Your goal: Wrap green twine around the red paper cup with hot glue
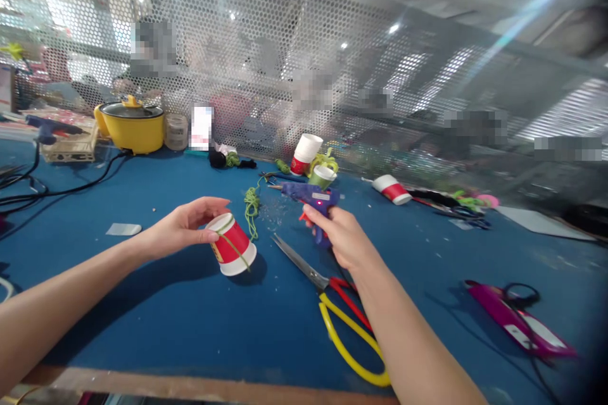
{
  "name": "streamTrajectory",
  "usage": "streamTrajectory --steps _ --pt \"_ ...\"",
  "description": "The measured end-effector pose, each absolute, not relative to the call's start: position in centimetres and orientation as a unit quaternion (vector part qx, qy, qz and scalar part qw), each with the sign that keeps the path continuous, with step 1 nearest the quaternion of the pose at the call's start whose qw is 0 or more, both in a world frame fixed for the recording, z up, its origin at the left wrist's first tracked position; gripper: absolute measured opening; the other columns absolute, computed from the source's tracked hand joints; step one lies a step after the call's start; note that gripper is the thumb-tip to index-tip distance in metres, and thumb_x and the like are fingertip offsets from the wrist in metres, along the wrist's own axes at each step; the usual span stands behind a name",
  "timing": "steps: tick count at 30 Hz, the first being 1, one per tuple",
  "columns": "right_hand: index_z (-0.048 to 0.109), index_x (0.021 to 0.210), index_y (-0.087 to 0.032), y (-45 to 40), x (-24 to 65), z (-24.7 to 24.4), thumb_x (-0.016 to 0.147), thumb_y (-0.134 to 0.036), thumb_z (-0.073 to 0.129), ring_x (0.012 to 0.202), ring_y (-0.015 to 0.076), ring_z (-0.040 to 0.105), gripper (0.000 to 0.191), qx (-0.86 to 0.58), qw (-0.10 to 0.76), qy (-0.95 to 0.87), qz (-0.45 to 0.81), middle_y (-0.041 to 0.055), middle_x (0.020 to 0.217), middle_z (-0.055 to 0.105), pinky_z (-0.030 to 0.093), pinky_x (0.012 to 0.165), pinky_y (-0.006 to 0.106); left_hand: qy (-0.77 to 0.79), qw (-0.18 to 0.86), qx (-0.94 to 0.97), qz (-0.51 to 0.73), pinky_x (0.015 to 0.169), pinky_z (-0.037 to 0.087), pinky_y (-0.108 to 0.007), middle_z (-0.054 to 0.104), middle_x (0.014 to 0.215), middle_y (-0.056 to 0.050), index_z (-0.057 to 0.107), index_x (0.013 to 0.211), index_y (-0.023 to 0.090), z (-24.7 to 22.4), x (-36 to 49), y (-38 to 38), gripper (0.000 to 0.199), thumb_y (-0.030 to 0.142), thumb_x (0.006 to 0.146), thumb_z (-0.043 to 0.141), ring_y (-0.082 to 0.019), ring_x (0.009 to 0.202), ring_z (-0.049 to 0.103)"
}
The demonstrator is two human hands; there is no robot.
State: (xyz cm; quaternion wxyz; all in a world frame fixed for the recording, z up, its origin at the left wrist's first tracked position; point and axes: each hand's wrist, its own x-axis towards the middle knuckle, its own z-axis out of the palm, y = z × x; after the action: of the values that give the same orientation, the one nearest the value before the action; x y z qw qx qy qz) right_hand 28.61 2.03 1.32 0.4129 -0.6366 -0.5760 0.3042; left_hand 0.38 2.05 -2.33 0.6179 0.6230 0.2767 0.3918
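Observation:
Tilted bottom-up, a red and white paper cup [236, 247] is gripped near its base by my left hand [197, 221]. Green yarn [251, 202] runs over the cup's side and lies in a loose tangle just behind it. My right hand [337, 231] is wrapped round a blue hot glue gun [308, 193] with a red trigger and a small red light; its nozzle points left, toward the yarn. Below the glue gun lies a large pair of scissors [308, 269] with red and yellow handles, partly hidden under my right forearm.
Behind stand stacked paper cups [306, 153] and a green cup [323, 176]. Another red and white cup [392, 190] lies on its side. A yellow electric pot [133, 130] is at back left, a purple packet-like object [520, 319] at right. A perforated screen [247, 63] bounds the blue table [166, 323].

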Motion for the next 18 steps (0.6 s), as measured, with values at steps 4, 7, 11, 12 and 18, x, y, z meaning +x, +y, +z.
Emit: streamTrajectory --steps 4,7,11,12,18 --pt "0.052 0.055 -0.016 4.5 30.8 -0.6 0.075 -0.043 0.056 0.038 0.0093 0.048 0.034 -0.694 0.358 -0.569 0.257 0.0003 0.045 0.053 0.038 0.039 0.021 0.291 0.602 0.631 0.394 0.085 0.044 -0.035 0.058 0.106 -0.006 0.050 0.113 0.020 -2.0 0.4 1.9 0.046 0.023 0.070 0.068 -0.019 0.097 0.054" --pt "0.048 0.049 -0.018 5.0 31.8 -1.4 0.076 -0.040 0.056 0.031 0.0108 0.045 0.036 -0.725 0.311 -0.574 0.219 0.0001 0.036 0.048 0.034 0.036 0.023 0.295 0.595 0.635 0.394 0.084 0.044 -0.035 0.058 0.106 -0.006 0.050 0.112 0.020 -1.9 0.4 1.9 0.046 0.023 0.070 0.068 -0.019 0.096 0.054" --pt "0.043 0.047 -0.020 4.1 31.7 -0.2 0.076 -0.032 0.058 0.047 0.0142 0.054 0.034 -0.719 0.290 -0.616 0.137 0.0046 0.047 0.052 0.033 0.044 0.025 0.297 0.590 0.639 0.394 0.085 0.044 -0.035 0.058 0.106 -0.006 0.050 0.112 0.020 -1.9 0.4 1.9 0.046 0.023 0.070 0.068 -0.019 0.096 0.054" --pt "0.044 0.049 -0.020 3.6 31.1 0.3 0.075 -0.030 0.059 0.056 0.0153 0.056 0.032 -0.709 0.291 -0.631 0.117 0.0061 0.055 0.055 0.034 0.047 0.025 0.298 0.591 0.637 0.395 0.085 0.044 -0.035 0.058 0.107 -0.006 0.050 0.112 0.021 -1.9 0.4 1.9 0.046 0.023 0.070 0.069 -0.019 0.096 0.054" --pt "0.060 0.078 -0.019 -0.9 23.7 2.5 0.072 -0.039 0.066 0.072 0.0149 0.055 0.021 -0.501 0.229 -0.823 0.137 0.0024 0.081 0.058 0.043 0.064 0.026 0.299 0.580 0.643 0.401 0.087 0.042 -0.035 0.058 0.106 -0.005 0.050 0.113 0.020 -2.0 0.5 1.8 0.047 0.024 0.070 0.069 -0.018 0.097 0.053"
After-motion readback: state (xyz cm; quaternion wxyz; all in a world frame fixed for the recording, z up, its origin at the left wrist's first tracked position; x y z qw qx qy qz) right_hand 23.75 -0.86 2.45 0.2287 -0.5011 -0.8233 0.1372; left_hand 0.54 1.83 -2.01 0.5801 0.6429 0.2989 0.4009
